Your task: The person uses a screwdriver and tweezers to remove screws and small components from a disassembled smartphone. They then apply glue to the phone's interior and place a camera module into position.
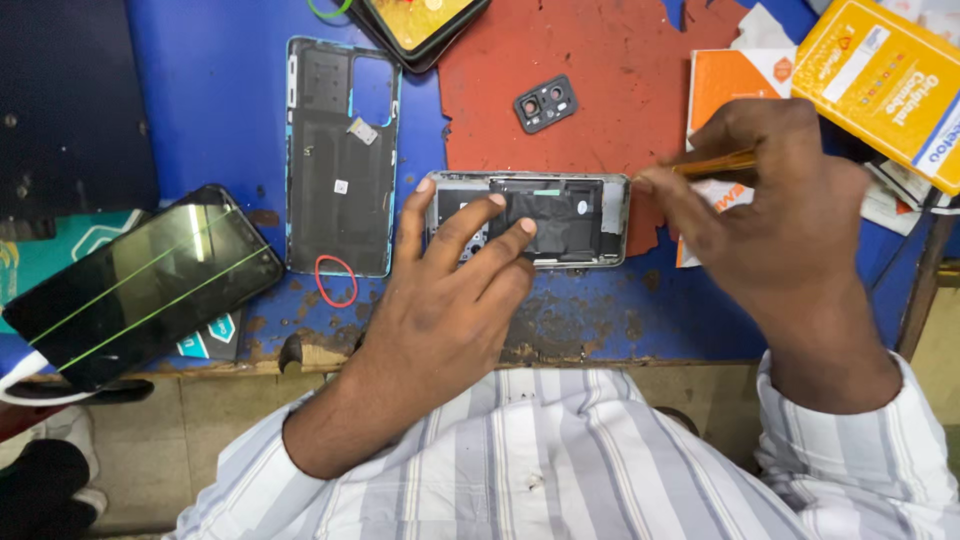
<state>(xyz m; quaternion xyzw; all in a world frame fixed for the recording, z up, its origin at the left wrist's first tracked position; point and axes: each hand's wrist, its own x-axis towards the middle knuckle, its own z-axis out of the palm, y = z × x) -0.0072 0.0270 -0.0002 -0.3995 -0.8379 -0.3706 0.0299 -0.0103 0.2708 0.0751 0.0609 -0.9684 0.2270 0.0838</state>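
Head view: my left hand [440, 290] presses spread fingers flat on the opened phone [530, 220], gripping nothing, pinning it to the table [600, 320]. My right hand [780, 210] pinches a thin yellow tool [712, 164], tip at the phone's right end. I judge I'm mid-disassembly, working that edge; next calls for steady downward hold and gentle prying. Back cover [340, 160] lies left of my left hand.

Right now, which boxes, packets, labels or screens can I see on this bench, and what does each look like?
Yellow box: top right corner, flat rectangle, yellow with a white panel.
Orange packet: right of the red mat, orange and white, partly under the right hand.
Dark phone screen: left edge, black glass crossed by thin green lines.
Lit screen: top centre, yellow-orange, cut off.
Teal card: far left, under that phone.
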